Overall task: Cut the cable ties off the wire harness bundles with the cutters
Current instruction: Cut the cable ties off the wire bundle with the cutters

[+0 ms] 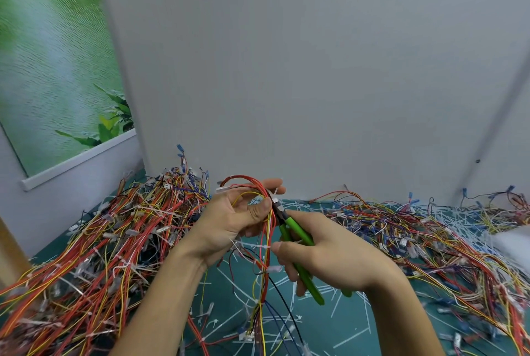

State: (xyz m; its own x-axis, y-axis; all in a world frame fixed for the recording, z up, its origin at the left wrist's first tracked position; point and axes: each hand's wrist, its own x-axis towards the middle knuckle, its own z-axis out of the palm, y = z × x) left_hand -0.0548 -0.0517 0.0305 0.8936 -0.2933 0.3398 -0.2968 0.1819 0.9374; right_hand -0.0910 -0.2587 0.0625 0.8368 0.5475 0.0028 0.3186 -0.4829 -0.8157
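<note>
Head view: wire harness bundle (268, 244) pinched upright in left hand (229, 221), above counter (352, 330). Cutters (299, 231) gripped in right hand (329, 261), tip at white cable tie (276, 199). Probable risk: nicked wire insulation, from blades set too deep among crowding wires.

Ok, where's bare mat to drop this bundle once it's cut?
Barest is the mat below your right hand, between the hanging bundle and the right wire pile, littered only with cut ties. Both piles are packed; the left wire pile reaches your left forearm.
</note>
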